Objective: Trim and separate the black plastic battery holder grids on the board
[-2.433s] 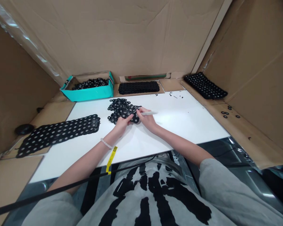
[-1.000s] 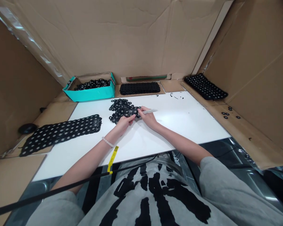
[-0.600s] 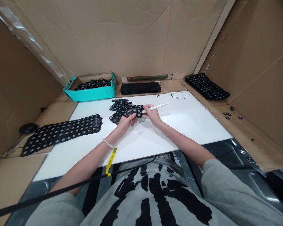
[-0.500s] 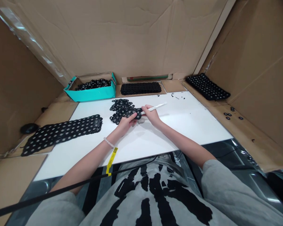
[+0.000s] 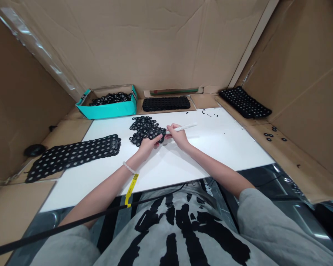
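Note:
My left hand (image 5: 149,145) is closed on the near right edge of a bunched sheet of black rings (image 5: 142,127), thumb on top. Much of that sheet lies on the white board, and its edge under my fingers is partly hidden. Close on the right, my right hand (image 5: 178,136) pinches a white pen-shaped tool (image 5: 187,127). The tool's back end points to the right and slightly up. Its working tip meets the rings between my hands and is too small to make out.
A turquoise box (image 5: 108,111) of loose black rings stands at the back left. Flat ring sheets lie at left (image 5: 77,153), at the back (image 5: 166,104) and at the right (image 5: 244,102). Several loose rings (image 5: 269,139) lie on the right cardboard. A black cable (image 5: 72,225) crosses the lower left.
The white tool has tipped a little flatter in my right hand. The ring edge between my hands has shifted and turned slightly. My left hand keeps its hold.

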{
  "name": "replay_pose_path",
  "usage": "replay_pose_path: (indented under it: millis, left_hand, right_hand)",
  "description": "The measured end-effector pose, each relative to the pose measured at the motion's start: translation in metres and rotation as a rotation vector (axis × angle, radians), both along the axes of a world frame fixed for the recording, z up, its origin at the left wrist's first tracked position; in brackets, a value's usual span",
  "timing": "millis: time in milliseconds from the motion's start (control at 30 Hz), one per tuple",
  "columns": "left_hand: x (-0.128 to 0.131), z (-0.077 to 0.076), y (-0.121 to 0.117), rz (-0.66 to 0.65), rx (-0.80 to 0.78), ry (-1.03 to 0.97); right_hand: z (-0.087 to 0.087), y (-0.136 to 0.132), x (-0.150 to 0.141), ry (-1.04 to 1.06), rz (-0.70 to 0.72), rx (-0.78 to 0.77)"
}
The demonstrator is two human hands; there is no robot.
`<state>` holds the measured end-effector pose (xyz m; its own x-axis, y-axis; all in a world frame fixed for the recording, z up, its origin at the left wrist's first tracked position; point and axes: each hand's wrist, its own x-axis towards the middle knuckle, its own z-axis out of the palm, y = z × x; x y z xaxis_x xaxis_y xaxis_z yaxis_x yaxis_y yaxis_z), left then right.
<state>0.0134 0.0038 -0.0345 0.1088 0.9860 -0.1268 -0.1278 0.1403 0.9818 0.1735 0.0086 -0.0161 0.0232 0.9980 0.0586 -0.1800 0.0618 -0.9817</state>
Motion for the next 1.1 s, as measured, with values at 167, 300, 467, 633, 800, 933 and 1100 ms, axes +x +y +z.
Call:
replay_pose_path:
  millis: [167,300,467,633,800,933,1100]
  left_hand:
    - [0.000,-0.003,0.002,0.012,0.016,-0.008]
    - [0.003,0.003,-0.002,0.017,-0.032,-0.059]
    - [0.004,0.011,-0.008,0.011,-0.083,-0.154]
    - [0.003,0.012,-0.008,0.031,-0.122,-0.167]
    - [0.004,0.015,-0.006,0.014,-0.117,-0.179]
    - [0.002,0.015,-0.005,-0.009,-0.128,-0.166]
    - [-0.001,0.011,-0.003,-0.046,-0.119,-0.117]
  right_hand:
    - [-0.003,-0.002,-0.002,-0.034,0.007,0.014]
    - [-0.004,-0.008,-0.003,-0.122,-0.029,0.122]
    - [-0.007,-0.012,-0.006,-0.433,-0.060,0.288]
    - [-0.004,-0.011,-0.006,-0.613,-0.069,0.331]
    - [0.001,-0.010,-0.006,-0.672,-0.092,0.350]
    - [0.003,-0.010,-0.005,-0.692,-0.096,0.342]
    - [0.002,-0.007,-0.003,-0.690,-0.125,0.352]
